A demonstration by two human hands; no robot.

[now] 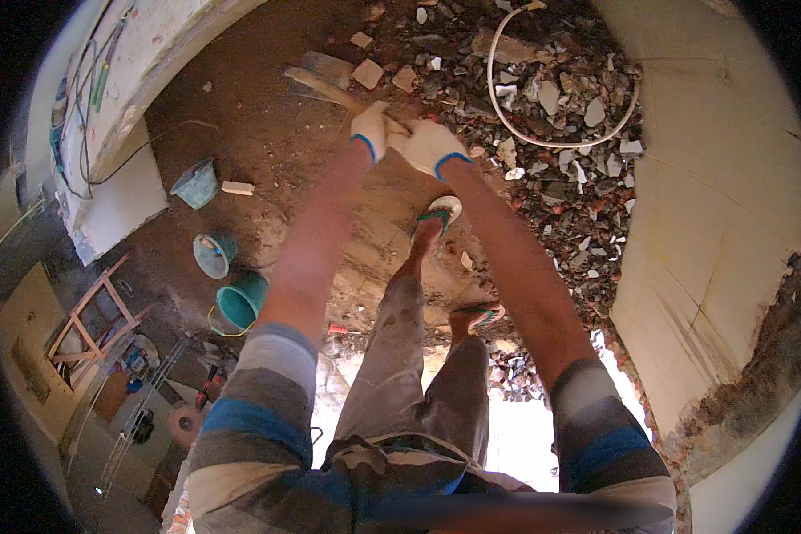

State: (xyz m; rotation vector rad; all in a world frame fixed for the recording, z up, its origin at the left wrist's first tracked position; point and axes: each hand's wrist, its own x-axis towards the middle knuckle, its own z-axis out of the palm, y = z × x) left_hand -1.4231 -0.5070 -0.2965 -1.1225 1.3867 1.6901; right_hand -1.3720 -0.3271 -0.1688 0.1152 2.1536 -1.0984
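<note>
Both my hands wear white gloves with blue cuffs and are stretched out ahead over the dirt floor. My left hand [371, 127] is closed around a long wooden handle [322, 86]. Just to its right, my right hand [428, 146] is also closed on the handle, near its right end. The handle slants away to the far left, thicker toward that tip. I cannot make out a tool head on it. Beyond the handle lie a flat grey slab [326, 68] and a square reddish tile piece [368, 74].
A rubble heap [561, 107] of broken tile and brick spreads on the right, with a pale hose [492, 84] looped over it, beside a wall [712, 196]. Left stand several buckets, including a green bucket [243, 301]. My sandalled feet [442, 212] are below my hands.
</note>
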